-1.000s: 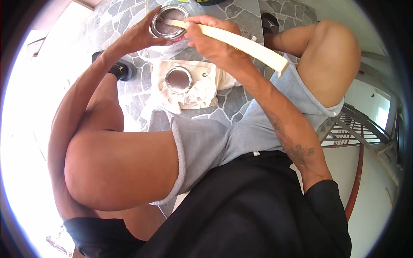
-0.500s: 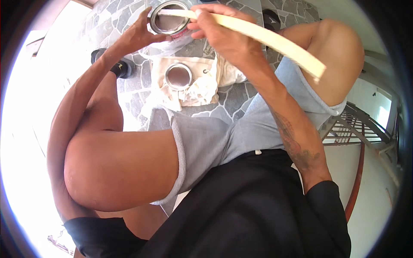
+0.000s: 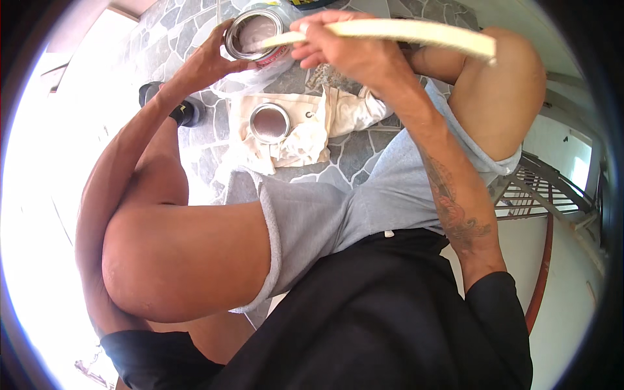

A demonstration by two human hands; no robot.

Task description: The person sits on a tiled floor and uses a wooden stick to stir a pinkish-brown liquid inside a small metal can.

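cupping open can (image 3: 268, 58) in left hand (image 3: 211, 62), sensible against tipping; pinching pale stick (image 3: 416, 31) in right hand (image 3: 351, 55), apparently dipping inside (blurred).

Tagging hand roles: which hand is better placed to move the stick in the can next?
Right, likely: the right hand grips the pale stick, whose end is in the can. The left hand cups the can's side.

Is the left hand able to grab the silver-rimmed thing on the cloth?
Probably not now: the left hand is holding the can. Nothing seems to block its way to the silver-rimmed thing.
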